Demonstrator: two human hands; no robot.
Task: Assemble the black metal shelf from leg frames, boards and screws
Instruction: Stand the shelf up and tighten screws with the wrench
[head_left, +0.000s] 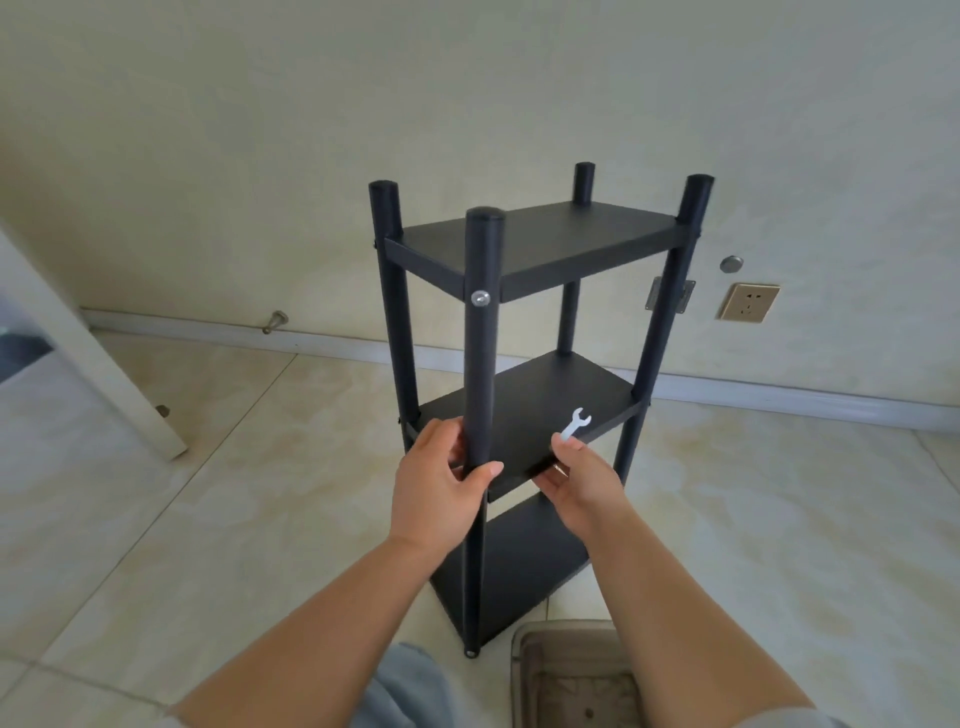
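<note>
**Wrench on the middle board, right hand nearest**

Wrench (575, 423) is what my next move turns on. It is a small flat silver spanner lying on the middle board (524, 410), and its long axis runs from my right fingertips up and away to the right, open jaw at the far end. Its near tail seems to touch the tips of my right hand (576, 475); I cannot tell whether it is pinched or only touched. That hand grips the board's front edge: fingers curled over the top, thumb apparently below, with something small and brownish just under the edge that I cannot identify.

My left hand (441, 478) is wrapped around the near front leg (482, 332), thumb across the front, fingers behind. The wrench lies to the right of those fingers, across the leg, so the right hand is plainly the nearer.

Straight above my left fingers, a silver bolt head (480, 298) sits in the leg at the top board (535, 241). At the level of my fingers I see no bolt; my hand hides that joint. I judge the shelf nearly done, standing upright on the tiled floor (156, 519), with this joint the one to tighten.

Below my right wrist is a beige container (524, 649).
</note>
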